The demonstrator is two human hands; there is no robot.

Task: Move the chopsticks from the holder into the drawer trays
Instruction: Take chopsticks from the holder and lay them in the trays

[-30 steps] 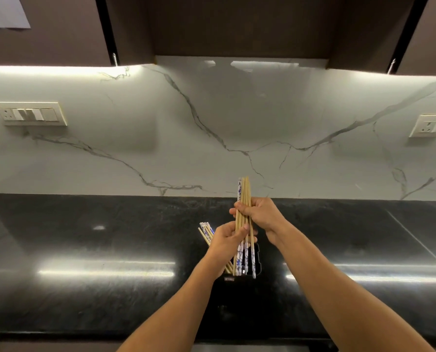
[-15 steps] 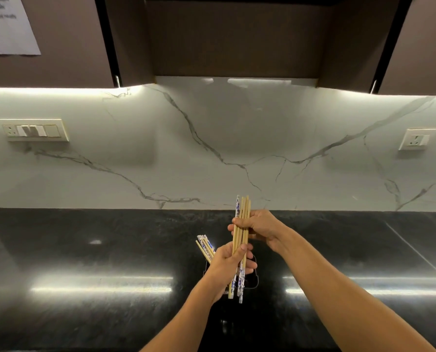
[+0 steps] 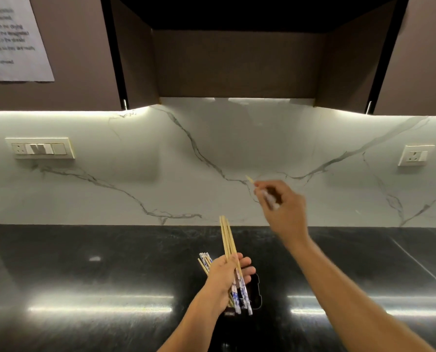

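Note:
My left hand [image 3: 224, 278] grips a bundle of wooden chopsticks [image 3: 227, 240] with blue-and-white patterned ends, held nearly upright over the black holder [image 3: 254, 293] on the dark countertop. More chopsticks [image 3: 204, 262] lean out of the holder behind that hand. My right hand [image 3: 280, 207] is raised up and to the right in front of the marble backsplash, pinching a single chopstick [image 3: 249, 178] whose wooden tip sticks out past the fingers; it is blurred. No drawer or tray is in view.
The glossy black countertop [image 3: 97, 275] runs left and right. A white marble backsplash carries a switch plate [image 3: 40, 148] at left and a socket [image 3: 416, 155] at right. Dark wall cabinets [image 3: 237, 59] hang overhead, with a paper notice [image 3: 11, 39] at upper left.
My right hand has let go of the bundle and risen up and right with one chopstick drawn out. My left hand keeps the rest over the holder. The camera tilted upward.

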